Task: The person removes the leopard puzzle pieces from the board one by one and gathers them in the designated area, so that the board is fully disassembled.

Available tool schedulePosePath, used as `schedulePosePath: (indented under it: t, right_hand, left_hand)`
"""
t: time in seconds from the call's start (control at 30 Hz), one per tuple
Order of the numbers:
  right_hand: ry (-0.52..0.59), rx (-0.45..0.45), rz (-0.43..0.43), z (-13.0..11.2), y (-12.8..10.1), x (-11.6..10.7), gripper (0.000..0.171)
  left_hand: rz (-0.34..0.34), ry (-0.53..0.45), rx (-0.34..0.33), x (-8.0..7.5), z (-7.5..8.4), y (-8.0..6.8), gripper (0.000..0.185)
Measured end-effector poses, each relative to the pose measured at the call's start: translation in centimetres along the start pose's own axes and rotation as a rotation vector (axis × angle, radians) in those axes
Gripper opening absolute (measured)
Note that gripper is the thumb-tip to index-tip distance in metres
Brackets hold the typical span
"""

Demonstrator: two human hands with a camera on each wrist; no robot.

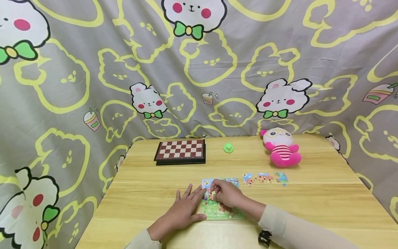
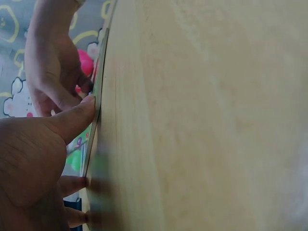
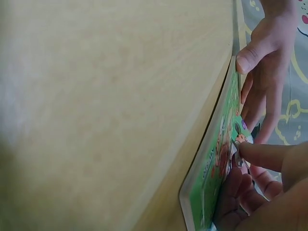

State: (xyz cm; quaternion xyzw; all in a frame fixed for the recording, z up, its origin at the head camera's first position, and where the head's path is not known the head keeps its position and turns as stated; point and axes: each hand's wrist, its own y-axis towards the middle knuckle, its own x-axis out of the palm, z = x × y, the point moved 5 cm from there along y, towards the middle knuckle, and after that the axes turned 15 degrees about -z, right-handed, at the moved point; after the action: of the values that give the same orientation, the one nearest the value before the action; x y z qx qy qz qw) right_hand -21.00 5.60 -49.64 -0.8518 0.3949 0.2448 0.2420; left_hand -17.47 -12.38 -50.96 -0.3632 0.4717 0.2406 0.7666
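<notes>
A colourful jigsaw puzzle (image 1: 209, 215) in a flat tray lies on the table, with a spotted animal on green grass. My left hand (image 1: 183, 211) lies spread along its left side; in the left wrist view the thumb (image 2: 79, 115) touches the tray's near edge. Over the middle of the picture, my right hand (image 1: 229, 194) pinches a small puzzle piece (image 3: 238, 157) between thumb and index finger. The fingers partly cover this piece and the puzzle's upper part. Loose pieces lie right of the tray: two with spotted animal parts (image 1: 264, 178) and a blue-green one (image 1: 282, 177).
Behind the puzzle stand a folded chessboard (image 1: 181, 150), a small green duck toy (image 1: 228, 148) and a pink-and-white plush toy (image 1: 283, 148). A grey patterned curtain (image 1: 192, 114) hangs along the back of the wooden table (image 1: 140, 193).
</notes>
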Motion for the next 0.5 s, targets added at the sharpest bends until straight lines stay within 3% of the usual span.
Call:
schedulePosePath:
  t: [0.5]
  right_hand:
    - [0.180, -0.024, 0.000, 0.34, -0.08, -0.33, 0.015]
  left_hand:
    - [-0.025, 0.011, -0.022, 0.19, -0.06, 0.00, 0.088]
